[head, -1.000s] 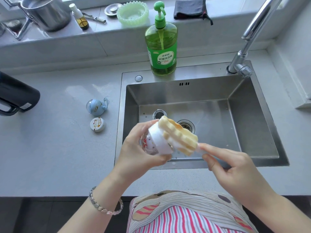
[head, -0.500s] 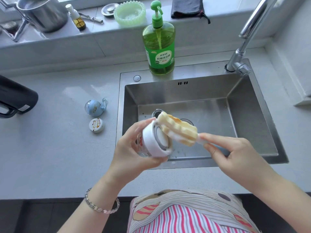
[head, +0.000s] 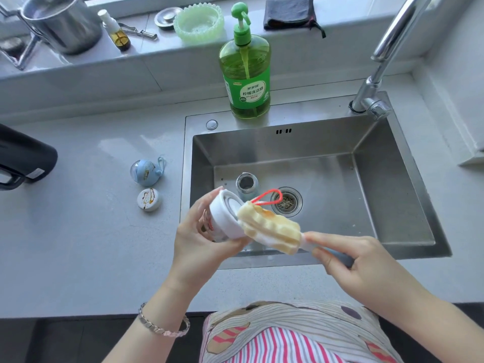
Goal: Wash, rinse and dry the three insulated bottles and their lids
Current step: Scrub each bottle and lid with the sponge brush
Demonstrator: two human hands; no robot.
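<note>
Brush [head: 272, 229] slid down lid [head: 227, 218], left grip [head: 199, 237] holds lid, right grip [head: 358, 263] brush, open bottle [head: 246, 186] in sink [head: 275, 145]

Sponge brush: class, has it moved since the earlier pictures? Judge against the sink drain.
Yes. The sponge brush has shifted towards the near rim of the sink: it overlapped the drain before, now almost fully uncovered.

Grey countertop [head: 78, 244], steel sink [head: 392, 179] set into its right half. Left of the sink, a blue lid [head: 146, 172] and a stained white lid [head: 149, 199] lie near each other. At the left edge lies a black vessel [head: 23, 158], possibly a bottle, cut off by the frame. A green detergent bottle [head: 247, 82] stands on the sink's rear rim.
</note>
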